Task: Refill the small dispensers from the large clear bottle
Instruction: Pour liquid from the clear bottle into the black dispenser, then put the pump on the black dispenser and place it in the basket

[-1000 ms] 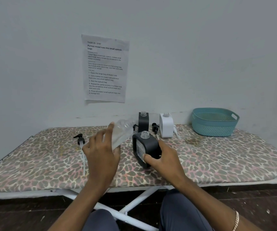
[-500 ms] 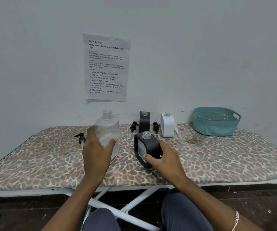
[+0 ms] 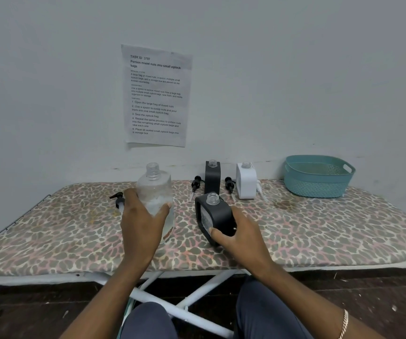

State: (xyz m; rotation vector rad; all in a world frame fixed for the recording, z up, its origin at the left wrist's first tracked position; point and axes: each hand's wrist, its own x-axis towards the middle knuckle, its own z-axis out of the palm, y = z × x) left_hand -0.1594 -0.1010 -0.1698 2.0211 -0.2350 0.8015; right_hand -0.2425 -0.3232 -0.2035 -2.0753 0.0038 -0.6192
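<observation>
While the left hand (image 3: pixel 143 223) wraps round the large clear bottle (image 3: pixel 156 189), upright on the leopard-print board (image 3: pixel 319 228), the right hand (image 3: pixel 241 236) grips an uncapped black dispenser (image 3: pixel 215 216) just right of it. A second black dispenser (image 3: pixel 212 177) and a white dispenser (image 3: pixel 246 182) stand at the far edge.

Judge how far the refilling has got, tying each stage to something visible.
Done: pump heads lie off all three dispensers, necks open. In hand: the left hand grips the upright large clear bottle; the right hand holds the near black dispenser. Left, seemingly: far black dispenser and white dispenser, then refitting pumps.
</observation>
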